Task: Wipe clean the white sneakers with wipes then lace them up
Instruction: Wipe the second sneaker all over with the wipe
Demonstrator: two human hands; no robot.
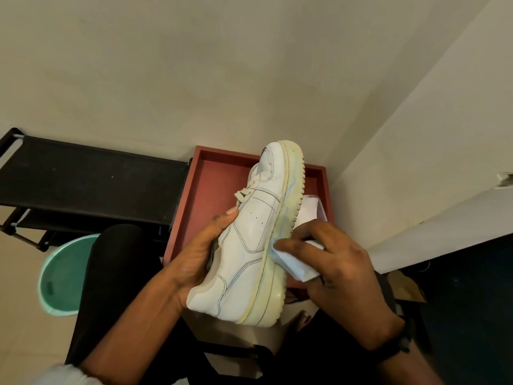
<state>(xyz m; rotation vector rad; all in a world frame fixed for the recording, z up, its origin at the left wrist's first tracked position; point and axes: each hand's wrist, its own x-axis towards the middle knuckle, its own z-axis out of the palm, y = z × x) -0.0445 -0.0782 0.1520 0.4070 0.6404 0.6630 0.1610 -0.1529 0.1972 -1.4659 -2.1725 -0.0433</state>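
Observation:
A white sneaker (249, 240) with a yellowed sole is held on its side, toe pointing away from me, over a red tray. My left hand (194, 254) grips its upper from the left, thumb near the loose laces. My right hand (341, 270) presses a folded white wipe (291, 262) against the sole's edge at mid-length. Bluish smears run along the sole toward the toe. A second sneaker is not visible.
The red tray (211, 190) stands against the wall, with a clear wipe pack (313, 209) in it behind the shoe. A black shoe rack (91, 184) stands at left, a green bucket (66, 273) on the floor below it. A white ledge runs at right.

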